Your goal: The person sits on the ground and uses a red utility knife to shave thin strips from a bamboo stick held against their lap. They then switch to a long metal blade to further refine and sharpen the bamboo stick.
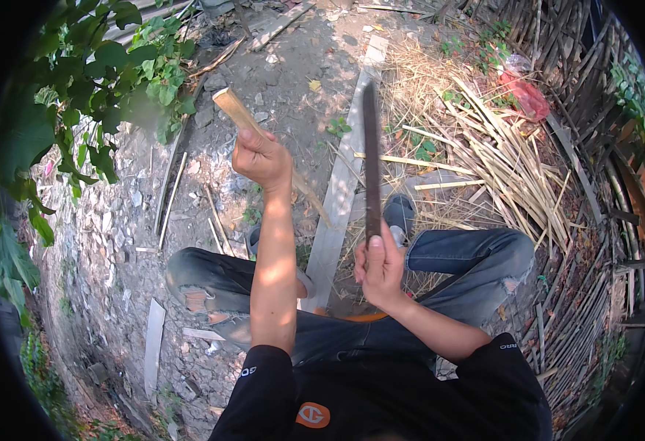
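Observation:
My left hand (262, 159) is closed round a split piece of bamboo or wood (236, 109), raised in front of me. Its pale cut end points up and to the left, and its other end slants down to the right behind my wrist. In my right hand (381, 270) is a machete (372, 158) with a long dark blade, gripped low down and pointing away from me, nearly straight. The handle is hidden by my fingers. Blade and split piece are apart. Between my legs, a long grey plank (337, 195) lies on the ground below both hands.
Several thin split strips (517, 173) lie heaped at the right, beside straw-like shavings (411, 81) and a red plastic bag (530, 95). Stacked sticks (557, 309) line the right side. Leafy branches (102, 81) hang at the left over rubble-strewn ground (109, 220).

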`<state>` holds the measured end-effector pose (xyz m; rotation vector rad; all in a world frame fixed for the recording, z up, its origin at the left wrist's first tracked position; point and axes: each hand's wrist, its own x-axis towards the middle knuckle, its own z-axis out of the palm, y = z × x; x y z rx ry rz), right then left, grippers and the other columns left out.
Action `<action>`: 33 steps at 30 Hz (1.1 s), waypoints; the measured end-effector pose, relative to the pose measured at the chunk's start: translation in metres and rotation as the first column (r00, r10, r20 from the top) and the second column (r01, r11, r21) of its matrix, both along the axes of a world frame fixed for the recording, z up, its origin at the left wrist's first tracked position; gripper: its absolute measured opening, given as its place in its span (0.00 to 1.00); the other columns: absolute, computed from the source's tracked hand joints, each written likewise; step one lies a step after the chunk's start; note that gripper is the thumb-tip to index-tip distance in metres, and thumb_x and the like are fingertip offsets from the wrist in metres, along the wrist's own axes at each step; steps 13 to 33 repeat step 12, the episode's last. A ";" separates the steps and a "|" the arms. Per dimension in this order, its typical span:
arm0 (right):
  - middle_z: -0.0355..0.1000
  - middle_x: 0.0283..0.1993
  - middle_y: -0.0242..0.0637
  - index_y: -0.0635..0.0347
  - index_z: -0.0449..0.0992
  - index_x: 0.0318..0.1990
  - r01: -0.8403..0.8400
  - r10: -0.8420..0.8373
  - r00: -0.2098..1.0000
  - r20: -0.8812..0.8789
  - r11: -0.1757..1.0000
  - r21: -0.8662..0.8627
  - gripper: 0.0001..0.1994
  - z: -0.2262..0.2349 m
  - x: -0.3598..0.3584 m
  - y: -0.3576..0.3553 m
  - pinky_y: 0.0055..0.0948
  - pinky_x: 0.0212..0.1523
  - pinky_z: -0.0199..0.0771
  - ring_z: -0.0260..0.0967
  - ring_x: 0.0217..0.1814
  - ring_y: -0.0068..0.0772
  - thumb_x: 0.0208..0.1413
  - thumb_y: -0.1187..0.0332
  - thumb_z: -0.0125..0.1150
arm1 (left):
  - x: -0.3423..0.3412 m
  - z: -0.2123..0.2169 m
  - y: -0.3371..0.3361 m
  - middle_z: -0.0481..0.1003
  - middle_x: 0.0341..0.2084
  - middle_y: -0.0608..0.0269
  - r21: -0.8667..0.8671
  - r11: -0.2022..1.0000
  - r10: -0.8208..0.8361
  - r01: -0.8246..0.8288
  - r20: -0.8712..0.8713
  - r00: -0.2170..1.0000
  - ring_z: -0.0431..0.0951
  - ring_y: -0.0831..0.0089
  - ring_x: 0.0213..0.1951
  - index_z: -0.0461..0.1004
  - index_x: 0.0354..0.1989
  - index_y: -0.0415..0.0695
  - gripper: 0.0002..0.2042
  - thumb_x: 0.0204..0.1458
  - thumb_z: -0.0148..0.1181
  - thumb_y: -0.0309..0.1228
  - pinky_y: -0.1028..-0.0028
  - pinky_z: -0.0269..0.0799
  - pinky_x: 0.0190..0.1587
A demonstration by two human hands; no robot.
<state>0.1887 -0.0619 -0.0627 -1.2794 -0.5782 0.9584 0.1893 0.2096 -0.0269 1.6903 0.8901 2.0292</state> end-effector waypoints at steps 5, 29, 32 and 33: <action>0.64 0.29 0.27 0.54 0.53 0.80 0.045 -0.079 0.988 -0.130 0.968 -0.248 0.27 -0.045 -0.011 -0.017 0.28 0.26 0.76 0.61 0.20 0.17 0.78 0.63 0.44 | -0.012 0.005 0.005 0.70 0.11 0.64 -0.055 0.998 -0.024 0.026 0.046 0.999 0.74 0.69 0.16 0.69 0.18 0.41 0.33 0.76 0.36 0.48 0.70 0.67 0.22; 0.67 0.29 0.28 0.56 0.35 0.82 0.136 -0.151 0.988 0.019 0.932 0.336 0.37 0.037 0.023 0.003 0.32 0.56 0.81 0.65 0.25 0.16 0.76 0.61 0.48 | -0.007 0.014 -0.005 0.71 0.12 0.64 -0.052 0.997 -0.048 0.053 0.089 0.995 0.74 0.69 0.17 0.69 0.18 0.41 0.33 0.76 0.37 0.49 0.71 0.67 0.23; 0.67 0.29 0.28 0.56 0.35 0.82 0.136 -0.151 0.988 0.019 0.932 0.336 0.37 0.037 0.023 0.003 0.32 0.56 0.81 0.65 0.25 0.16 0.76 0.61 0.48 | -0.007 0.014 -0.005 0.71 0.12 0.64 -0.052 0.997 -0.048 0.053 0.089 0.995 0.74 0.69 0.17 0.69 0.18 0.41 0.33 0.76 0.37 0.49 0.71 0.67 0.23; 0.67 0.29 0.28 0.56 0.35 0.82 0.136 -0.151 0.988 0.019 0.932 0.336 0.37 0.037 0.023 0.003 0.32 0.56 0.81 0.65 0.25 0.16 0.76 0.61 0.48 | -0.007 0.014 -0.005 0.71 0.12 0.64 -0.052 0.997 -0.048 0.053 0.089 0.995 0.74 0.69 0.17 0.69 0.18 0.41 0.33 0.76 0.37 0.49 0.71 0.67 0.23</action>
